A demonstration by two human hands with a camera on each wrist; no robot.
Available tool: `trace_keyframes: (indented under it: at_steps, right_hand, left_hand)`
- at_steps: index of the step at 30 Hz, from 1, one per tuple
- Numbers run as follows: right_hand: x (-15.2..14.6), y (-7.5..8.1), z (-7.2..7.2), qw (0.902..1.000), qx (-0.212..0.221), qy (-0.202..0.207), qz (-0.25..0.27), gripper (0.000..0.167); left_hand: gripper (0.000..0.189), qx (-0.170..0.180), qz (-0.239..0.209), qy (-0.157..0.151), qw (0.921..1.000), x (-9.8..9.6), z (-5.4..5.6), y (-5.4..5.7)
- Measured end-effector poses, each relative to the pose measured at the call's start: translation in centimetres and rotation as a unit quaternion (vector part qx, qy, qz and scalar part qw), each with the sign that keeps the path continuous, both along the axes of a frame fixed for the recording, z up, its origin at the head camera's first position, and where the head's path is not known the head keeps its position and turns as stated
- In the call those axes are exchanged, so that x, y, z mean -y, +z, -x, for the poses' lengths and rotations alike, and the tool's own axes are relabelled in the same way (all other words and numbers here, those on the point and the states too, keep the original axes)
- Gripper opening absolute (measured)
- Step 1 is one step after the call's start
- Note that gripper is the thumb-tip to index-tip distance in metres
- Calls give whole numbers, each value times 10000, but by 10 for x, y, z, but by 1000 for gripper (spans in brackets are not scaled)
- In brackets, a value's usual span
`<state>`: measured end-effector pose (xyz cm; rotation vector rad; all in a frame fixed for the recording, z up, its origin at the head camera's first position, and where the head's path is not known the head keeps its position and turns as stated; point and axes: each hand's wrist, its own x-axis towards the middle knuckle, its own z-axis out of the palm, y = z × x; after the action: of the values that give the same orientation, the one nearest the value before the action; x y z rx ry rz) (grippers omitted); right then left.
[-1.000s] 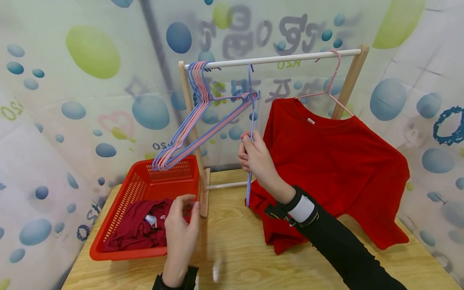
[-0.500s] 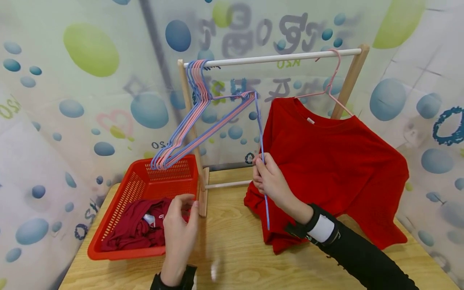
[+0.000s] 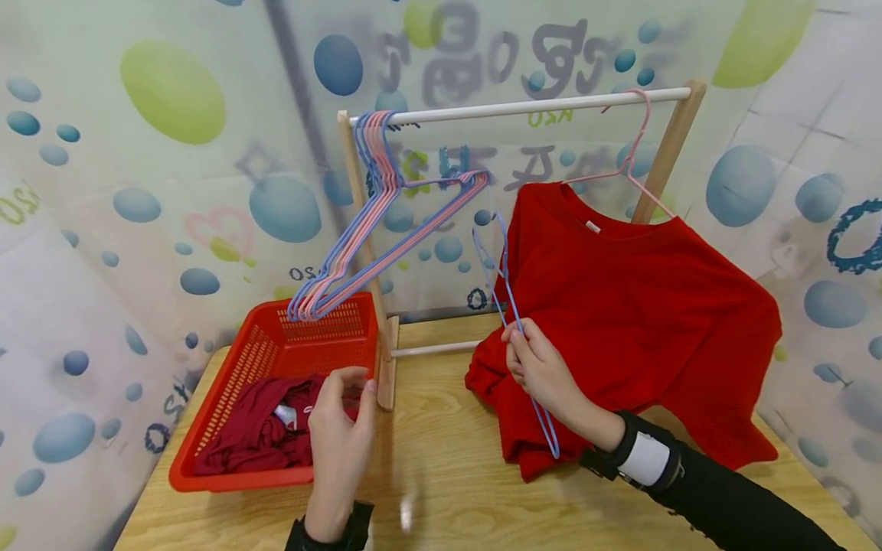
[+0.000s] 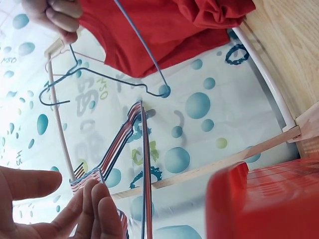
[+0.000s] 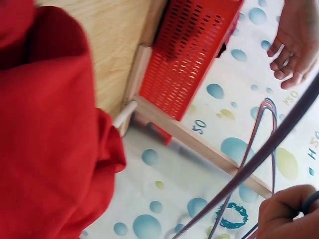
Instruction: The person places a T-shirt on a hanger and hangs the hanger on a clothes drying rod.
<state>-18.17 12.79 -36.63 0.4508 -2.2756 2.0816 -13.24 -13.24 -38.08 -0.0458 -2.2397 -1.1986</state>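
Note:
My right hand (image 3: 544, 367) grips a blue wire clothes hanger (image 3: 511, 287), off the rail and in front of a red shirt (image 3: 641, 306). In the left wrist view the hook of this hanger points away from the gripping fingers. The red shirt hangs from a pink hanger (image 3: 630, 162) at the rail's right end, its lower part slumped on the table. My left hand (image 3: 339, 436) holds nothing; its fingers are relaxed and bent, thumb apart, near the front right side of a red basket (image 3: 241, 484). A dark red garment (image 3: 258, 428) lies crumpled inside the basket.
A wooden rack with a white rail (image 3: 537, 107) stands on the wooden table (image 3: 441, 474). Several blue and pink hangers (image 3: 344, 245) hang bunched at its left end, over the basket's far edge. A patterned curtain (image 3: 200, 176) stands behind.
My right hand has taken the blue hanger off the rail and brought it down and to the right, turning it. The left hand has stayed nearly still.

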Motion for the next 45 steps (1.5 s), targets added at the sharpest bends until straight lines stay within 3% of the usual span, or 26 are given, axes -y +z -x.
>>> trace_keyframes:
  at_steps: [6,11,17,25,29,34,37,41,45]
  right_hand:
    - [-11,-6,-6,9985,36,-243,-491,25]
    - [-21,-13,-8,9937,-214,-508,-972,23]
    - [-31,-20,-9,9882,-491,-612,-1313,24]
    - [-41,-21,-9,9817,-470,-807,-1661,24]
    - [-44,-18,-11,9774,-390,-986,-1828,22]
    - [-38,4,-26,9726,-378,-1078,-2023,20]
    - [-43,-2,-24,9704,-473,-1093,-2103,22]
    - [-53,-24,-15,9684,-649,-1095,-2143,23]
    - [-55,-25,-17,9639,-765,-1185,-2259,19]
  left_hand:
    - [17,46,-7,-11,10000,-1,-1,1]
    - [16,98,-6,-17,9999,-2,0,2]
    - [17,83,37,22,10000,-3,-1,1]
    - [18,122,50,38,9999,-4,0,1]
    - [17,98,43,30,9999,-4,0,0]
    - [17,79,42,30,10000,-4,0,0]
    - [16,88,45,47,9999,-4,-1,0]
    - [16,73,37,65,9999,-3,-1,1]
    - [16,39,23,71,10000,-3,-2,1]
